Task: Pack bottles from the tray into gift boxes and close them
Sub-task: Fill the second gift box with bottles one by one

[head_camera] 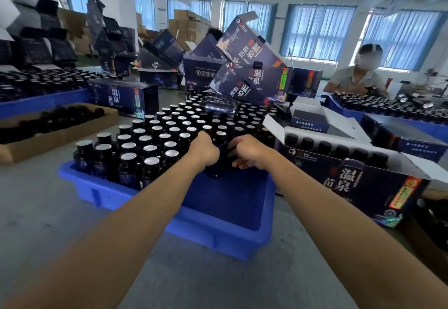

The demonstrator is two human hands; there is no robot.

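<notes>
A blue plastic tray (218,233) in front of me holds several dark glass bottles with silver caps (150,148); its near right part is bare. Over the tray's middle, my left hand (203,151) and my right hand (247,153) grip dark bottles (219,153) lifted a little above the tray floor, fingers curled round them. To the right lies an open dark blue gift box (351,182) with a row of several bottles inside and its white flaps raised.
A heap of open gift boxes (244,66) rises behind the tray. A closed box (123,100) and a cardboard tray (55,129) lie to the left. More blue trays of bottles sit far left and right, where a person (358,75) sits.
</notes>
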